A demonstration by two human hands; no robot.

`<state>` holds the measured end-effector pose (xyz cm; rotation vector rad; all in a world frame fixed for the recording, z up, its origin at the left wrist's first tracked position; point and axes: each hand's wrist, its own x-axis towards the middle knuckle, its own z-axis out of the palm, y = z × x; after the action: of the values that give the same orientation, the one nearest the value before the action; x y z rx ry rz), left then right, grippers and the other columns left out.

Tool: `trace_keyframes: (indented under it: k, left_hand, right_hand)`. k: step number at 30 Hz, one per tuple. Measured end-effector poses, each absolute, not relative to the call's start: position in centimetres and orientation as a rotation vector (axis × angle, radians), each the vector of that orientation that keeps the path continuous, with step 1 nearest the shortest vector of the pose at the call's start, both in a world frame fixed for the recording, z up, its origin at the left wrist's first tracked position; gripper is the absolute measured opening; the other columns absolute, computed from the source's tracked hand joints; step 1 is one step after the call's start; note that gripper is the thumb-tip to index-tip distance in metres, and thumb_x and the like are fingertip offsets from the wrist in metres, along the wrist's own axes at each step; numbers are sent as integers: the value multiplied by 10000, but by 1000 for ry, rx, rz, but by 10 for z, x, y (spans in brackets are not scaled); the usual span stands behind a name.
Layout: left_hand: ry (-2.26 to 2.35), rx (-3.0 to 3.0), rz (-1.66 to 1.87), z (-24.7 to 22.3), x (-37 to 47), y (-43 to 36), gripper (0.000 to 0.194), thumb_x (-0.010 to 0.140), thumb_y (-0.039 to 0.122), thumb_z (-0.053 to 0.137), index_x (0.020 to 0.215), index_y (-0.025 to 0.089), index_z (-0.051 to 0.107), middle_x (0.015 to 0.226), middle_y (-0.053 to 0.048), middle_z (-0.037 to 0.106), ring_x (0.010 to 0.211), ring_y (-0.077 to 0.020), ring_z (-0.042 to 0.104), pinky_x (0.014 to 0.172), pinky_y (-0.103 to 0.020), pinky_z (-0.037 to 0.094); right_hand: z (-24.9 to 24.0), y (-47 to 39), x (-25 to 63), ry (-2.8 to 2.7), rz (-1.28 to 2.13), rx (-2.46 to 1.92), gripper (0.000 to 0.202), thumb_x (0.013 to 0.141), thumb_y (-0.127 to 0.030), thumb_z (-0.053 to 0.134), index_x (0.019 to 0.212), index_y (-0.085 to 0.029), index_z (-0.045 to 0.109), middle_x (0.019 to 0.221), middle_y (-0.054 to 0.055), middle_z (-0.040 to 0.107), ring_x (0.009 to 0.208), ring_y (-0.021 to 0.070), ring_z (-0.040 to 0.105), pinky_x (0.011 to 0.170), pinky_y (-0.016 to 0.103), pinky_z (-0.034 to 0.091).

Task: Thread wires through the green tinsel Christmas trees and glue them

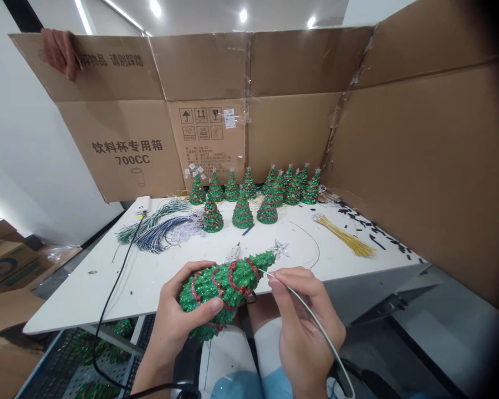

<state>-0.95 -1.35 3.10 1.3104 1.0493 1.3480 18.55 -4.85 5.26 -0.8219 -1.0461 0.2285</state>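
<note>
A small green Christmas tree (pixel 227 285) with red garlands lies tilted in my left hand (pixel 183 310), whose fingers and thumb wrap round its wide base. Its tip points up and to the right and carries a clear star (pixel 280 249). My right hand (pixel 303 316) pinches a thin pale green wire (pixel 316 321) between thumb and forefinger. The wire's end reaches the red garland near the upper part of the tree; whether it goes in, I cannot tell. From my fingers the rest of the wire curves down past the right wrist.
Several finished-looking trees (pixel 243 213) stand at the back of the white table (pixel 91 293). Bundles of green and blue wires (pixel 162 233) lie left, yellow wires (pixel 349 238) right, near black scraps (pixel 370 227). Cardboard walls (pixel 291 122) enclose the back and right. A black cable (pixel 118 282) crosses the left edge.
</note>
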Motion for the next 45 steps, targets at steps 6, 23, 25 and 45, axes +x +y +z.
trace_keyframes:
  k: [6, 23, 25, 45]
  left_hand:
    - [1104, 1373, 1354, 35, -9, -14, 615, 694, 506, 992, 1212, 223, 820, 1114, -58, 833, 967, -294, 758, 884, -363, 583]
    - [1203, 1534, 1325, 40, -9, -17, 617, 684, 523, 1003, 1207, 253, 816, 1177, -63, 828, 1034, -329, 773, 828, -368, 611]
    - [1203, 1535, 1328, 40, -8, -18, 622, 680, 520, 1010, 1211, 258, 819, 1157, -57, 828, 1019, -321, 769, 844, -375, 616]
    - [1221, 1524, 1329, 40, -8, -19, 623, 696, 517, 1005, 1227, 251, 815, 1158, -47, 816, 990, -289, 759, 803, -333, 620]
  right_hand:
    - [58, -50, 183, -1126, 167, -829, 206, 991, -103, 789, 1007, -302, 837, 979, 36, 840, 921, 234, 797, 801, 386, 664]
    - [44, -51, 188, -811, 311, -958, 145, 876, -289, 970, 913, -233, 840, 853, 31, 824, 739, 187, 788, 691, 279, 654]
    - [43, -50, 187, -790, 323, -962, 142, 873, -285, 971, 913, -236, 844, 863, 29, 824, 753, 188, 786, 701, 281, 656]
    - [42, -47, 187, -671, 367, -963, 203, 817, -303, 1005, 837, -209, 827, 845, 42, 818, 758, 187, 796, 679, 263, 649]
